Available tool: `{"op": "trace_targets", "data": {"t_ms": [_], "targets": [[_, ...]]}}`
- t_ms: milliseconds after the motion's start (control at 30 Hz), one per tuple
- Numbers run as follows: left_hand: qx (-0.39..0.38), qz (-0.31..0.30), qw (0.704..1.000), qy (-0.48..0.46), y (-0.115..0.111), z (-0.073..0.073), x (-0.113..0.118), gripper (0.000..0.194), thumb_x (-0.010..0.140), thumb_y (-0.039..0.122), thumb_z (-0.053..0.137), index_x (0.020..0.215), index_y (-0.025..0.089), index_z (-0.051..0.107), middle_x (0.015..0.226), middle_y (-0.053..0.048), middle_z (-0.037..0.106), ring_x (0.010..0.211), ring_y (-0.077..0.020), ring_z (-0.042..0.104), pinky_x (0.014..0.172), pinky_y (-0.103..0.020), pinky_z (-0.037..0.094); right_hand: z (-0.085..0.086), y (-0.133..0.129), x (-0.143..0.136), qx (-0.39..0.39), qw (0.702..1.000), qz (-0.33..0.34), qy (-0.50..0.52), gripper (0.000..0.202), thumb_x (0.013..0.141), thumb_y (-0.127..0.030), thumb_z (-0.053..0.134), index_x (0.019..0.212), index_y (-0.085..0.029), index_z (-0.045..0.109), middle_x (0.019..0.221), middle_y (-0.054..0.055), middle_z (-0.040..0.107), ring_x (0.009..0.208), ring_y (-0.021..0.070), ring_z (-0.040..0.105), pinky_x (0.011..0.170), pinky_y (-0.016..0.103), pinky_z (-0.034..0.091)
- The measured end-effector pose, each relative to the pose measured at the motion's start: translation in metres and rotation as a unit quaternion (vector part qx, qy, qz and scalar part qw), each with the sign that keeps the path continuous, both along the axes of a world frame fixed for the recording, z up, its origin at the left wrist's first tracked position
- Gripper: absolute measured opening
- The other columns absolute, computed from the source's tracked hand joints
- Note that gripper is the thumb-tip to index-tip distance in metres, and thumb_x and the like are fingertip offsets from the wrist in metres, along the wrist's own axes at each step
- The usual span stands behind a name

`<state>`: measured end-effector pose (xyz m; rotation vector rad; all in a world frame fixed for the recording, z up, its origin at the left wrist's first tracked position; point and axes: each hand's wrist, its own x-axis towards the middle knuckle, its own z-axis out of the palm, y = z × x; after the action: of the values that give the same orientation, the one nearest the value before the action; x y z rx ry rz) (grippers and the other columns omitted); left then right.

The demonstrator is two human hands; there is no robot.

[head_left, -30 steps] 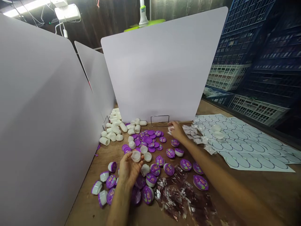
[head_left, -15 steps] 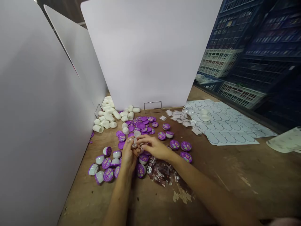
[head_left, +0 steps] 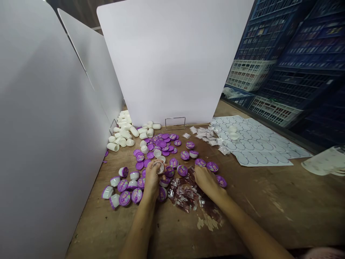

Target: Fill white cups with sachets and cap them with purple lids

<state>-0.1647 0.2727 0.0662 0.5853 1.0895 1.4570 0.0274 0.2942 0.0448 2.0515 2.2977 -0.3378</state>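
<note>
A worn wooden desk (head_left: 248, 212) meets a smooth white partition (head_left: 172, 64). The left grip (head_left: 151, 180) clasps a translucent, round plastic cup (head_left: 158, 167). From that cup, purple discs (head_left: 162, 144), some with colourful prints too small to read, lie at twelve o'clock; glossy dark-red sachets (head_left: 183, 198) at four-thirty. The right grip (head_left: 207, 180), past three, is beside the sachets; I cannot tell whether it grasps any.

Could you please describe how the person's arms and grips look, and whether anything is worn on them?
The left grip and right grip are human hands without gloves. The left forearm and right forearm show no sleeve, watch or bracelet. Rings: too small to tell.
</note>
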Motion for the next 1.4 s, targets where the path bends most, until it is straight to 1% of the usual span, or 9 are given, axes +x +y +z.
{"op": "trace_targets", "data": {"t_ms": [233,367,500,633,767,967,1167,1300,1400], "targets": [[0.014,-0.007,0.999,-0.041,-0.008,0.002,-0.002,0.033,0.06,0.026,0.073,0.087,0.017,0.056,0.073,0.0,0.062,0.05,-0.0095,0.052,0.038,-0.018,0.039,0.01,-0.004,0.0,0.063,0.997,-0.027,0.022,0.025,0.089,-0.008,0.044,0.094,-0.011,0.068,0.081,0.018,0.072,0.078,0.0269,0.071,0.061,0.03,0.041],[0.035,-0.003,0.999,0.002,-0.01,-0.001,0.002,0.028,0.065,0.028,0.074,0.085,0.018,0.056,0.067,0.002,0.058,0.046,-0.0081,0.048,0.037,-0.018,0.034,0.03,-0.012,-0.022,0.157,0.946,-0.046,0.279,0.015,0.087,-0.026,0.056,0.085,-0.017,0.068,0.066,0.007,0.068,0.06,0.0211,0.063,0.056,0.028,0.039],[0.063,0.001,0.998,-0.03,-0.011,-0.002,0.011,0.034,0.072,0.045,0.071,0.091,0.019,0.058,0.064,0.003,0.056,0.046,-0.0088,0.048,0.041,-0.019,0.034,0.037,-0.015,-0.07,0.111,0.844,0.014,0.524,0.015,0.079,-0.034,0.062,0.073,-0.021,0.067,0.049,-0.002,0.053,0.046,0.0142,0.047,0.047,0.025,0.033],[0.074,0.033,0.997,0.009,-0.014,-0.005,0.006,0.036,0.07,0.044,0.076,0.09,0.018,0.062,0.074,0.0,0.062,0.063,-0.0122,0.058,0.054,-0.02,0.044,0.035,-0.016,-0.097,0.124,0.848,0.056,0.512,0.014,0.076,-0.024,0.059,0.067,-0.022,0.069,0.046,-0.004,0.046,0.045,0.0117,0.039,0.048,0.024,0.028],[0.061,0.034,0.997,-0.017,-0.013,-0.007,-0.013,0.038,0.071,0.045,0.075,0.093,0.019,0.06,0.07,0.001,0.061,0.055,-0.0116,0.056,0.047,-0.021,0.042,0.038,0.006,-0.089,-0.059,0.823,0.154,0.543,0.021,0.083,-0.028,0.054,0.093,-0.02,0.071,0.055,-0.002,0.06,0.046,0.0135,0.049,0.048,0.024,0.036],[0.035,0.083,0.99,-0.11,-0.008,0.003,-0.03,0.04,0.066,0.036,0.078,0.092,0.018,0.054,0.076,0.0,0.062,0.054,-0.0092,0.057,0.043,-0.017,0.041,0.03,0.094,-0.083,0.09,0.968,0.131,0.194,0.025,0.086,-0.013,0.051,0.107,-0.013,0.066,0.104,0.013,0.07,0.1,0.0227,0.062,0.086,0.031,0.044],[0.025,0.079,0.992,-0.095,-0.011,0.003,-0.024,0.043,0.059,0.026,0.079,0.091,0.017,0.052,0.076,0.0,0.063,0.053,-0.0095,0.058,0.044,-0.019,0.046,0.008,0.124,-0.089,0.071,0.98,0.153,0.109,0.019,0.081,-0.005,0.055,0.095,-0.011,0.067,0.103,0.017,0.069,0.103,0.026,0.061,0.088,0.033,0.041],[0.013,0.096,0.995,-0.032,-0.012,-0.001,-0.023,0.034,0.063,0.029,0.068,0.092,0.018,0.052,0.077,0.0,0.063,0.05,-0.0113,0.059,0.041,-0.021,0.045,0.025,0.111,-0.079,0.092,0.979,0.143,0.112,0.019,0.08,-0.009,0.059,0.097,-0.01,0.066,0.106,0.016,0.067,0.106,0.0267,0.059,0.09,0.035,0.042],[0.008,0.105,0.994,-0.006,-0.01,-0.003,-0.02,0.027,0.067,0.028,0.061,0.091,0.018,0.054,0.075,0.0,0.063,0.049,-0.0107,0.058,0.043,-0.02,0.044,0.041,0.074,-0.077,0.084,0.952,0.142,0.259,0.027,0.08,-0.014,0.063,0.107,-0.013,0.065,0.108,0.011,0.068,0.101,0.023,0.061,0.088,0.033,0.046]]}}
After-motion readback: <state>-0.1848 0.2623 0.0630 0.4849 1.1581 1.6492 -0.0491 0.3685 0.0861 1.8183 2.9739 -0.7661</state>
